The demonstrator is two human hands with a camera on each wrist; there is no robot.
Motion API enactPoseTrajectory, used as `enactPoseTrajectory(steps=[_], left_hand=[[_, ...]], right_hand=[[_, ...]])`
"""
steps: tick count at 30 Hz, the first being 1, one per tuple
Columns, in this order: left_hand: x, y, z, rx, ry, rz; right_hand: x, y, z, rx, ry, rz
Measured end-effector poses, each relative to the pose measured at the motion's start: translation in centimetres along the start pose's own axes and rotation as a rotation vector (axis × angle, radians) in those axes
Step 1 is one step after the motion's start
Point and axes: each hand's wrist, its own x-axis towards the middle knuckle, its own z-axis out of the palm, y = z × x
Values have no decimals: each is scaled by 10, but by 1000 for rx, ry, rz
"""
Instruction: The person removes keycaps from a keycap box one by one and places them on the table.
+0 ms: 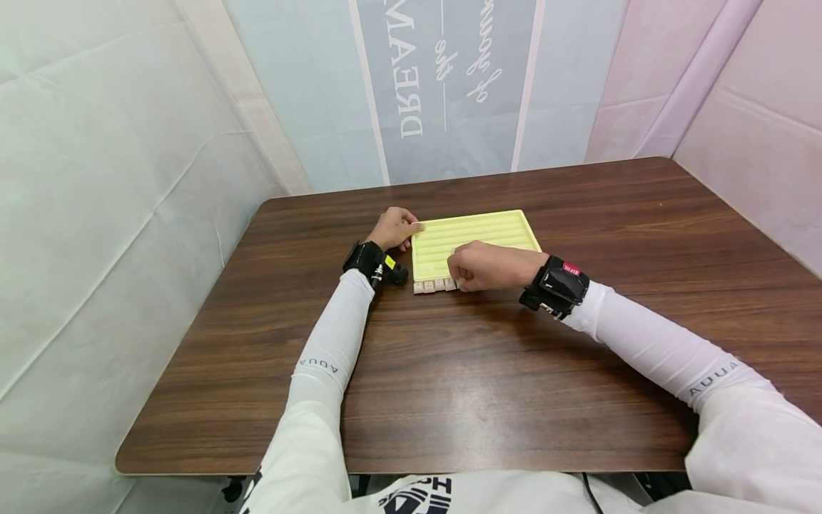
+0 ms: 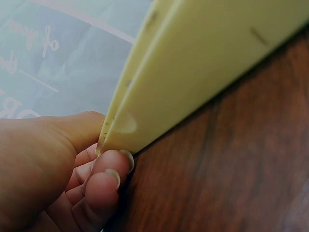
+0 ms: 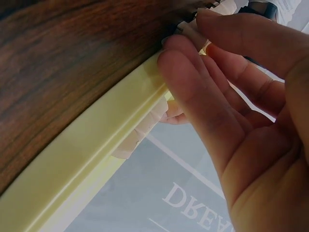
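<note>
A shallow yellow tray (image 1: 475, 230) with raised ridges lies on the table. My left hand (image 1: 393, 228) pinches its far left corner; the left wrist view shows the thumb above the rim and curled fingertips (image 2: 104, 188) against the outer side wall (image 2: 203, 63). Small off-white keycap-like blocks (image 1: 439, 285) stand in a row along the tray's near edge. Over that edge is my right hand (image 1: 491, 265), fingers bent. In the right wrist view its thumb and fingers pinch one block (image 3: 189, 35) beside the tray's wall (image 3: 91, 135). More pale blocks (image 3: 142, 128) sit inside the rim there.
The dark wood-grain table (image 1: 449, 385) extends around the tray. A grey-blue curtain with lettering (image 1: 449, 86) hangs behind it, and pale fabric walls (image 1: 115, 214) stand on both sides. A black wrist camera (image 1: 394, 274) sits close to the tray's left edge.
</note>
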Motion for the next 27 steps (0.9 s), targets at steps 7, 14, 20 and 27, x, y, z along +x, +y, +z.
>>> enactPoseTrajectory(steps=[7,14,20,27], left_hand=[[0,-1,0,-8,-5,-4],[0,0,0,-20,-3,-13],[1,0,1,-28,-1,-21],[2,-1,0,-20,-2,-24]], right_hand=[[-1,0,-1,-20,17,-4],[-3,1,-7,-17,3,5],[-7,3,-14,-29,-20,19],[-9,6,-19,-50,-43,35]])
